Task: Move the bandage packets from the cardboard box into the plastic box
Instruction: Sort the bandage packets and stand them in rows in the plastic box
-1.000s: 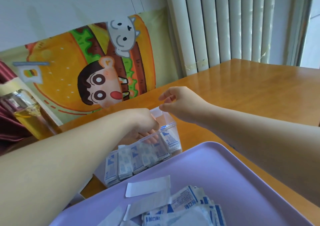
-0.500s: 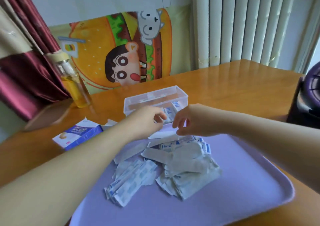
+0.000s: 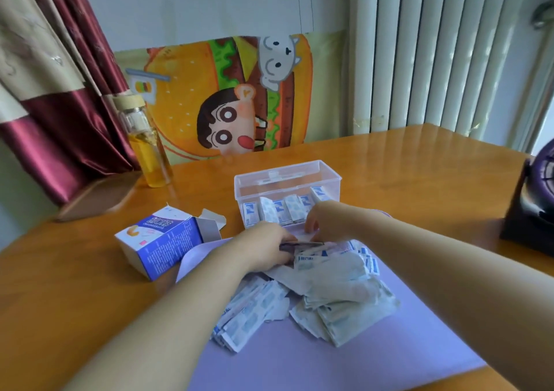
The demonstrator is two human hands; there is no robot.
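A clear plastic box (image 3: pixel 287 181) stands open on the table, with several bandage packets (image 3: pixel 281 211) upright inside. A pile of loose bandage packets (image 3: pixel 329 288) lies on a purple tray (image 3: pixel 389 354) in front of it. The open blue and white cardboard box (image 3: pixel 162 241) lies on its side to the left of the tray. My left hand (image 3: pixel 263 247) and my right hand (image 3: pixel 323 223) meet at the far edge of the pile, fingers curled, pinching a flat packet (image 3: pixel 302 244) between them.
A glass bottle with yellow liquid (image 3: pixel 147 148) stands at the back left by a red curtain (image 3: pixel 60 106). A dark purple object (image 3: pixel 536 205) sits at the right table edge. A cartoon poster and a white radiator line the wall.
The view pulled back from the plastic box. Both hands came back from over the box to the far edge of the pile on the tray and now hold a packet there.
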